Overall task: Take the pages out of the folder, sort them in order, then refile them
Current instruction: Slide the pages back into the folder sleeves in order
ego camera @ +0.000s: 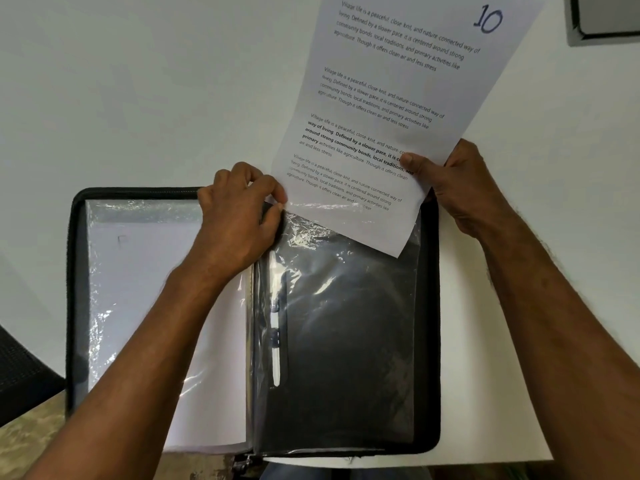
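Right hand grips page 10 half in its sleeve; left hand pinches the sleeve mouth; looks like refiling; next, slide it down.

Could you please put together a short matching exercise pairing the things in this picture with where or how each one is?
Things:
1. page marked 10
2. left hand
3. right hand
4. left-side sleeve

States:
A. holds a white sheet, lying flat in the open folder
B. pinches the top edge of the right-side clear sleeve
C. grips the page's right edge
D. bottom end tucked inside the sleeve mouth, the rest sticking out

Pairs: 1-D, 2-B, 3-C, 4-A
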A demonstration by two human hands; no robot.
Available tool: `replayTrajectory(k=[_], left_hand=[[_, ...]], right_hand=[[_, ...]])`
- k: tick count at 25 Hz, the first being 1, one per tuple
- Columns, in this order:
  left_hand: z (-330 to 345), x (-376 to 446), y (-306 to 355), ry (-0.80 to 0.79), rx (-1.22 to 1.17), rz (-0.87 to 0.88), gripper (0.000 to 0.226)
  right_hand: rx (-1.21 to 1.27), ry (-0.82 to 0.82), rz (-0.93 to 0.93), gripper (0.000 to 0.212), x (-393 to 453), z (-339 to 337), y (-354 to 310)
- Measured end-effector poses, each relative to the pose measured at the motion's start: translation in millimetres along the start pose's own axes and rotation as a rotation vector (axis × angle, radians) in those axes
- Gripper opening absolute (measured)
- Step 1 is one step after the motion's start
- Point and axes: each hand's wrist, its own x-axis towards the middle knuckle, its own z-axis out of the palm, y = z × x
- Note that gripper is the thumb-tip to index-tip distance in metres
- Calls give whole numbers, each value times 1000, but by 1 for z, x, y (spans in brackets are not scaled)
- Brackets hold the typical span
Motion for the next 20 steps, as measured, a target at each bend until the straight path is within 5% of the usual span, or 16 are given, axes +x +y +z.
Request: replayTrajectory(k=[8,17,20], left_hand=[[1,9,3,66,-220,-125,37],[-14,43,-5,-76,-649,-402,12],[-21,46,-8,-160,-630,-395,6]], right_hand=[[-19,-36,22,37,0,-6,-2],[-29,-81,39,32,3,-8,-13],[-6,-64,30,37,5,-7,-14]])
